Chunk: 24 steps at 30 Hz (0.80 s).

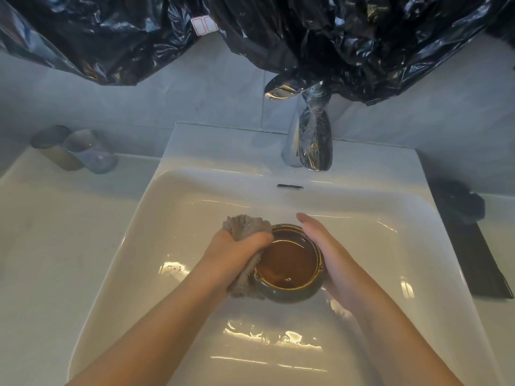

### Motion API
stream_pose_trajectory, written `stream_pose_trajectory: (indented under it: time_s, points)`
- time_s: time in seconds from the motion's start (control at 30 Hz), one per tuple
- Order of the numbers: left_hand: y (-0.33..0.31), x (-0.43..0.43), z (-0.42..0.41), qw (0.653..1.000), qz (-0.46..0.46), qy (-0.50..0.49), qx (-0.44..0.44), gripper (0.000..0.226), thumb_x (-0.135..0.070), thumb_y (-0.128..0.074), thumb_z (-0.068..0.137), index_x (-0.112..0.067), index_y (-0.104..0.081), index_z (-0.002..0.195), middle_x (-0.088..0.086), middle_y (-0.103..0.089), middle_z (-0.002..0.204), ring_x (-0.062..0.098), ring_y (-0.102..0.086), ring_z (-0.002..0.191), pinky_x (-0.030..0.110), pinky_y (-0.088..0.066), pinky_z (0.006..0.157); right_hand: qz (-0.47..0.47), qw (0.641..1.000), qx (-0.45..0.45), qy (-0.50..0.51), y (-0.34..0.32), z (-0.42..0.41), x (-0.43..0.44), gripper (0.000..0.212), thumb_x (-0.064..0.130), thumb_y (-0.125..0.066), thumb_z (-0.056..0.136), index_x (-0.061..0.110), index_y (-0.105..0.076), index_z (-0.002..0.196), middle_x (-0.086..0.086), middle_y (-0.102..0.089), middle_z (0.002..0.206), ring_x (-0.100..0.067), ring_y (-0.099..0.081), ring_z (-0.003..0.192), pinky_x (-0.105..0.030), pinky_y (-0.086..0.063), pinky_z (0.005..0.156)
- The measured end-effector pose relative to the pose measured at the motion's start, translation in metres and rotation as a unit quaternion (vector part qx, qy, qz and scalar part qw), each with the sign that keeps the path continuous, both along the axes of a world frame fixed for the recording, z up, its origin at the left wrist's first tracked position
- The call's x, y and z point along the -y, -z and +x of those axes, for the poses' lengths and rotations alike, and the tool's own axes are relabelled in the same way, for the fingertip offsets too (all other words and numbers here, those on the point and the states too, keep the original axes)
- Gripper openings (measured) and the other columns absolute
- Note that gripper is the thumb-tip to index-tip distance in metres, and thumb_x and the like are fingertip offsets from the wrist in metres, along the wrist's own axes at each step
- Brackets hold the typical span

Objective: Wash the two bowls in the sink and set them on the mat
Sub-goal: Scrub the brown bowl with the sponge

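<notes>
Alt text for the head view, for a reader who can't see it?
A person's left hand grips a grey cloth against the rim of a green-and-brown bowl in a white sink, while the flat right hand steadies its other side. A chrome faucet stands behind.

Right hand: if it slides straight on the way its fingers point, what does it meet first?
Probably the back wall of the sink, near the overflow slot. Nothing shows between the right hand and it, though depth is unclear from this one view.
</notes>
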State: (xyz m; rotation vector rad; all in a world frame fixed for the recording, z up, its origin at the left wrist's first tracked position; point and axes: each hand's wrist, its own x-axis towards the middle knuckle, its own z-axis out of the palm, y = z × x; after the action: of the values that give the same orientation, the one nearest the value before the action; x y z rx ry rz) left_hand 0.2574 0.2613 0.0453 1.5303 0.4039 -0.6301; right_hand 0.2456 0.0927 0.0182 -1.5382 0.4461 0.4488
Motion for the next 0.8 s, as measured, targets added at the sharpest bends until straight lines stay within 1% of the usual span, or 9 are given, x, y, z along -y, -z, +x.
stream_pose_trajectory:
  time_s: [0.07, 0.17, 0.23, 0.37, 0.43, 0.5, 0.6, 0.7, 0.8]
  points:
    - [0.002, 0.002, 0.000, 0.996, -0.032, -0.088, -0.001, 0.019, -0.021, -0.072, 0.082, -0.008, -0.068, 0.096, 0.018, -0.074, 0.089, 0.032, -0.072, 0.076, 0.036, -0.058, 0.052, -0.013, 0.999, 0.002, 0.032, 0.000, 0.003, -0.004, 0.040, 0.037, -0.035, 0.105, 0.033, -0.037, 0.145, -0.004, -0.052, 0.142, -0.026, -0.056, 0.125, -0.034, -0.053, 0.074]
    - [0.002, 0.008, -0.001, 0.981, -0.062, -0.181, 0.028, 0.011, -0.021, -0.070, 0.084, -0.011, -0.069, 0.090, 0.016, -0.074, 0.089, 0.029, -0.072, 0.077, 0.027, -0.054, 0.048, -0.017, 0.997, 0.051, 0.048, -0.007, -0.011, -0.013, 0.032, 0.038, -0.030, 0.106, 0.040, -0.038, 0.137, -0.001, -0.063, 0.121, -0.014, -0.072, 0.085, -0.026, -0.050, 0.053]
    - [0.003, 0.015, -0.003, 0.982, -0.065, -0.175, 0.039, 0.015, -0.025, -0.070, 0.084, -0.013, -0.070, 0.093, 0.013, -0.075, 0.089, 0.026, -0.073, 0.079, 0.028, -0.055, 0.052, -0.033, 0.992, 0.096, 0.074, -0.005, -0.018, -0.016, 0.029, 0.032, -0.030, 0.106, 0.036, -0.041, 0.133, 0.000, -0.063, 0.116, -0.012, -0.068, 0.089, -0.017, -0.048, 0.049]
    - [0.003, 0.016, 0.004, 0.992, -0.046, -0.101, 0.052, 0.023, -0.033, -0.068, 0.085, -0.014, -0.069, 0.097, 0.010, -0.076, 0.088, 0.024, -0.073, 0.080, 0.032, -0.060, 0.064, -0.054, 0.990, 0.125, 0.047, 0.000, -0.014, -0.011, 0.027, 0.022, -0.030, 0.107, 0.031, -0.049, 0.124, 0.008, -0.064, 0.108, 0.000, -0.062, 0.094, -0.005, -0.047, 0.063]
    - [-0.002, 0.009, 0.013, 0.997, -0.031, -0.017, 0.062, 0.025, -0.033, -0.067, 0.086, -0.011, -0.067, 0.097, 0.011, -0.076, 0.088, 0.025, -0.073, 0.079, 0.034, -0.060, 0.073, -0.051, 0.990, 0.134, 0.001, 0.000, -0.018, -0.007, 0.026, 0.023, -0.034, 0.106, 0.028, -0.056, 0.119, 0.006, -0.067, 0.109, -0.002, -0.063, 0.099, -0.009, -0.049, 0.072]
    - [-0.008, 0.002, 0.019, 0.994, -0.023, 0.085, 0.059, 0.019, -0.027, -0.065, 0.087, -0.009, -0.067, 0.094, 0.008, -0.076, 0.082, 0.021, -0.073, 0.074, 0.030, -0.060, 0.070, -0.029, 0.992, 0.112, -0.052, -0.003, -0.021, -0.001, 0.028, 0.034, -0.039, 0.096, 0.029, -0.059, 0.116, 0.002, -0.068, 0.112, -0.010, -0.064, 0.106, -0.016, -0.051, 0.080]
    - [-0.011, -0.005, 0.022, 0.987, -0.009, 0.157, 0.024, 0.011, -0.019, -0.066, 0.087, -0.008, -0.069, 0.089, 0.010, -0.074, 0.078, 0.020, -0.071, 0.068, 0.031, -0.058, 0.066, -0.026, 0.990, 0.072, -0.115, -0.004, -0.019, 0.002, 0.023, 0.028, -0.039, 0.102, 0.025, -0.059, 0.114, -0.006, -0.066, 0.118, -0.014, -0.064, 0.104, -0.010, -0.050, 0.071]
    - [-0.008, -0.005, 0.019, 0.996, -0.009, 0.084, 0.015, 0.021, -0.021, -0.069, 0.085, -0.004, -0.068, 0.098, 0.016, -0.074, 0.087, 0.027, -0.071, 0.073, 0.040, -0.059, 0.068, 0.021, 0.992, 0.117, -0.041, 0.001, -0.020, 0.005, 0.019, 0.015, -0.039, 0.105, 0.024, -0.056, 0.102, -0.005, -0.061, 0.123, -0.003, -0.057, 0.091, 0.000, -0.042, 0.061]
    - [-0.006, 0.003, 0.012, 0.995, -0.059, -0.075, 0.016, 0.024, -0.023, -0.070, 0.083, -0.006, -0.068, 0.100, 0.017, -0.073, 0.089, 0.028, -0.072, 0.069, 0.037, -0.057, 0.050, 0.007, 0.996, 0.089, 0.026, 0.001, -0.009, -0.004, 0.022, 0.042, -0.052, 0.087, 0.034, -0.056, 0.107, 0.008, -0.065, 0.109, -0.009, -0.065, 0.099, -0.021, -0.054, 0.083]
